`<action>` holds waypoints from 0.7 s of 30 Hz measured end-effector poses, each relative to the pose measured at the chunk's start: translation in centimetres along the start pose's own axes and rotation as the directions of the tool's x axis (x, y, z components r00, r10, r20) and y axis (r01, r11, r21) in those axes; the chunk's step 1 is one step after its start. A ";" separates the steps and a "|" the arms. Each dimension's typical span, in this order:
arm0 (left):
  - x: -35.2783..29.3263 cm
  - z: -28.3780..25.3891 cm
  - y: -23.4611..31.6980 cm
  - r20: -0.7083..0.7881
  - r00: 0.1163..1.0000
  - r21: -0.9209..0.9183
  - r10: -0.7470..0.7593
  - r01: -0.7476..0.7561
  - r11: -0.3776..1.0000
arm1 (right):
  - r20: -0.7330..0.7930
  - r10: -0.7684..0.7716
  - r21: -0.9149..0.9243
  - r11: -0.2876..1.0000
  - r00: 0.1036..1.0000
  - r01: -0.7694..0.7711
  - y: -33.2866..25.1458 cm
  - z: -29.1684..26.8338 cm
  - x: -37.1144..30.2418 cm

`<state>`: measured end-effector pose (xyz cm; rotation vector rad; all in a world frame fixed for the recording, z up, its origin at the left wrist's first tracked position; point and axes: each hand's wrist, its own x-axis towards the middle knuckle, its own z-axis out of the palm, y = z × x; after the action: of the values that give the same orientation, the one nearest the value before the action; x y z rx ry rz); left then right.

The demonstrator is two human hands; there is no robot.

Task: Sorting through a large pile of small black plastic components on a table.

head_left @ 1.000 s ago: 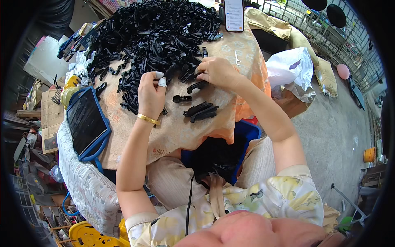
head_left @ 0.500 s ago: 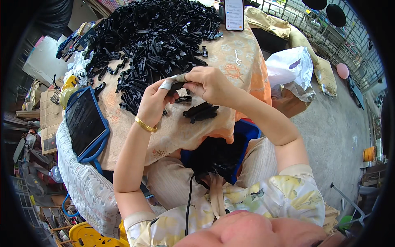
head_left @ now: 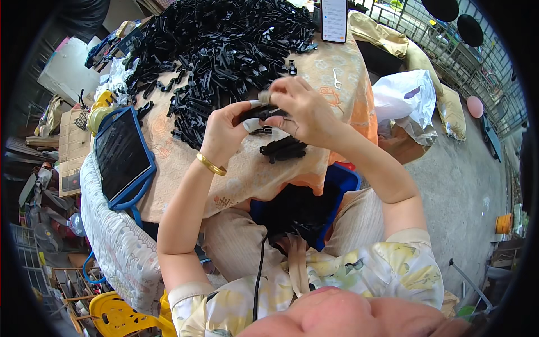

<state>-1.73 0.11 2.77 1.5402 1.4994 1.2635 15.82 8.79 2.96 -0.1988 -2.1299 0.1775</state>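
Note:
My left hand (head_left: 220, 132), with white coverings on its thumb and fingertip, pinches a black plastic clip (head_left: 254, 113) above the table. At the clip's other end, my right hand (head_left: 307, 112) has its thumb and curled fingers around it; a wrapped fingertip is smeared by motion. Fingers hide much of the clip. Just below the hands lies a small stack of black clips (head_left: 283, 149). A large heap of similar black pieces (head_left: 224, 48) covers the far part of the table, and a single clip (head_left: 292, 68) sits apart beyond my right hand.
A patterned cloth covers the table (head_left: 179, 185). At its left edge leans a blue-framed dark tray (head_left: 124, 157). A phone (head_left: 334, 21) stands at the back, near a white hook-shaped piece (head_left: 337, 78). Between my knees is a blue bin (head_left: 347, 178) with dark contents. Plastic bags (head_left: 401, 98) stand right.
The whole view has shifted, so the table appears further right. My right thumb and fingers are wider apart around the clip, and the hand has turned slightly. My left hand keeps its pinch.

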 end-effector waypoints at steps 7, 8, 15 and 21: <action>-0.6 0.7 0.9 -0.001 0.981 0.311 0.193 -0.183 0.932 | 0.398 0.249 0.246 0.898 0.883 -0.364 0.8 -0.4 -0.9; -0.7 0.7 1.0 0.001 0.960 0.412 0.281 -0.257 0.874 | 0.326 0.234 0.243 0.916 0.916 -0.321 0.4 -0.7 -0.6; -0.9 1.0 0.7 -0.003 0.931 0.415 0.365 -0.331 0.847 | 0.238 0.219 0.249 0.928 0.946 -0.277 0.1 -0.9 -0.9; -0.7 0.8 1.0 0.028 0.919 0.418 0.393 -0.368 0.831 | 0.216 0.197 0.072 0.974 0.956 -0.216 -0.4 -0.7 -1.3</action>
<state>-0.51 -0.61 3.24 2.1895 1.6273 1.2626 17.09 8.20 2.40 -0.3617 -2.2996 0.4383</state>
